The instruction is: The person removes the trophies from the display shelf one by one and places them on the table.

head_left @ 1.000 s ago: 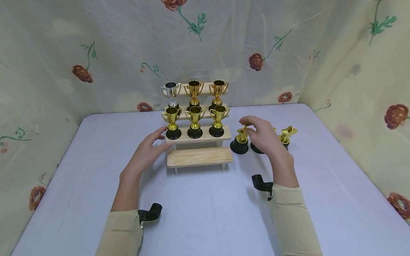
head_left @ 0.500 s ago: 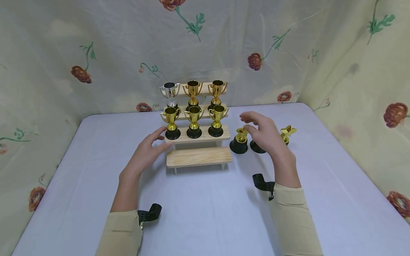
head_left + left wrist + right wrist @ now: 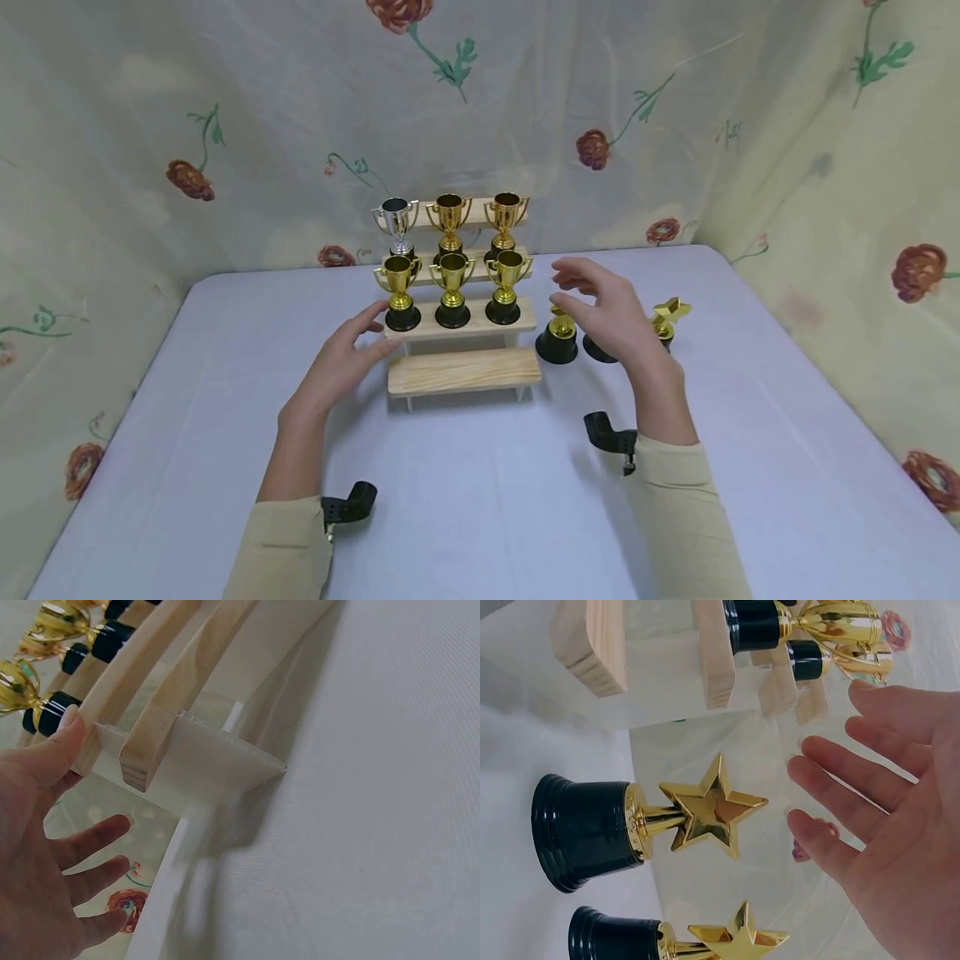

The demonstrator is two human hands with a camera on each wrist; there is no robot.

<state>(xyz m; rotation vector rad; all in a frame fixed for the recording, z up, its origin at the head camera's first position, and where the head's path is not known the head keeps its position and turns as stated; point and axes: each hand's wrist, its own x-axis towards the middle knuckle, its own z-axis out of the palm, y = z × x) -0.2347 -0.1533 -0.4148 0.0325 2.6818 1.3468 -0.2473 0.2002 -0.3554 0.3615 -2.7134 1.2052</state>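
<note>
Head view: right hand (image 3: 611,321) hovers spread and empty over the star trophy (image 3: 557,333) on the worktop (image 3: 480,500); left hand (image 3: 341,362), fingers relaxed, touches the wooden stand (image 3: 463,371); left wrist: thumb on the stand's end; right wrist: fingers (image 3: 840,787) splayed above the star, so the pick-up is beginning; next, I'd judge, closing round the star

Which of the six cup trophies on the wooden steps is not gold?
The silver cup trophy at the left end of the top step of the wooden stand. The other five cups are gold; this one alone is silver, though its base is hidden.
</note>
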